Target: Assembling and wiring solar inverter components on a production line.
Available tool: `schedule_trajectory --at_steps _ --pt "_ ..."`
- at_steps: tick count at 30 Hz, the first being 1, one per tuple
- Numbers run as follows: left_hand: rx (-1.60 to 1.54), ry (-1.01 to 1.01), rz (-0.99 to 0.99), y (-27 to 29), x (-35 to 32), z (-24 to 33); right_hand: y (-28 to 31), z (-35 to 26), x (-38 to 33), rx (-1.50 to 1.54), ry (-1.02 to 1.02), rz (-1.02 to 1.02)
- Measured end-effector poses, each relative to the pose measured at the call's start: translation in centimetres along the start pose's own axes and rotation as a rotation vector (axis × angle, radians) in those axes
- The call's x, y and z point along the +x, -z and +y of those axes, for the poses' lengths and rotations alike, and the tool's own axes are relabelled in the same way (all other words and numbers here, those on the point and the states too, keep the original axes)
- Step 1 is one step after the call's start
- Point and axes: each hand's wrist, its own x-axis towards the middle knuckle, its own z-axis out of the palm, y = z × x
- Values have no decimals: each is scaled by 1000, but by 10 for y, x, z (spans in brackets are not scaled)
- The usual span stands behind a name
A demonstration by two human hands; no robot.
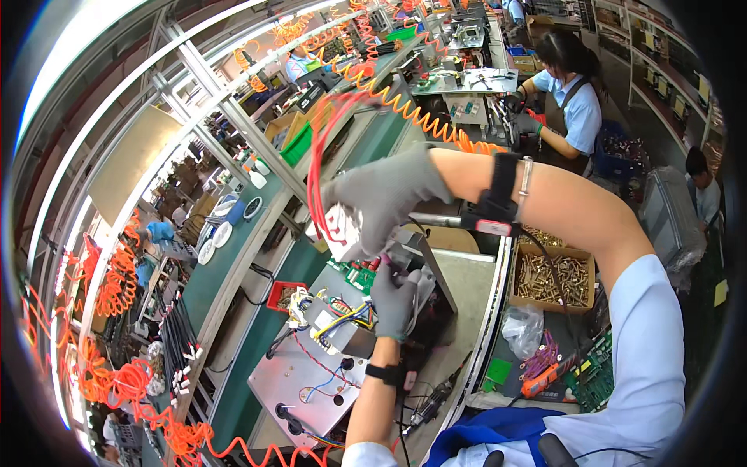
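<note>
Nearest us, our left forearm rises from the lower edge, and its gloved left hand (393, 300) is closed around a small dark tool with a pinkish tip, pressed to the top of the open metal chassis (307, 381) on the tabletop (467, 296). Yellow, red and blue leads bunch over the transformer block (334, 319) just left of that hand. Above it, our right hand (385, 198) — gloved too, with a strapped band on the forearm — is curled around a loop of red wire (315, 179) and what looks like a white part, held up above the chassis. We judge the wiring step is in hand: lead being brought to its terminal. Next move calls for steady guiding of the wire end down to the tool tip. Further right sits a cardboard box of brass parts (552, 276).
</note>
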Motion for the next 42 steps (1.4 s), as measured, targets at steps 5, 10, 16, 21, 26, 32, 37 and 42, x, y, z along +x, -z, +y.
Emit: schedule_trajectory --at_steps 5,10,16,21,26,32,37,42 --pt "-381 0 103 11 -15 1 -25 9 41 -486 -184 -350" --pt "-350 -73 265 10 -17 -1 -64 27 46 -810 -169 -337" --pt "-212 -38 121 20 -12 19 -52 70 -16 -373 -128 435" --pt "-11 -55 76 21 16 34 -114 132 -69 240 -318 605" --pt "-71 95 144 4 0 39 -191 168 -62 655 -163 872" --pt "177 -328 282 32 -133 61 -204 196 -76 334 -250 659" --pt "810 -95 860 135 -236 41 -232 220 -55 244 -530 639" --pt "1348 189 859 183 -233 -14 -248 204 -54 208 -511 846"
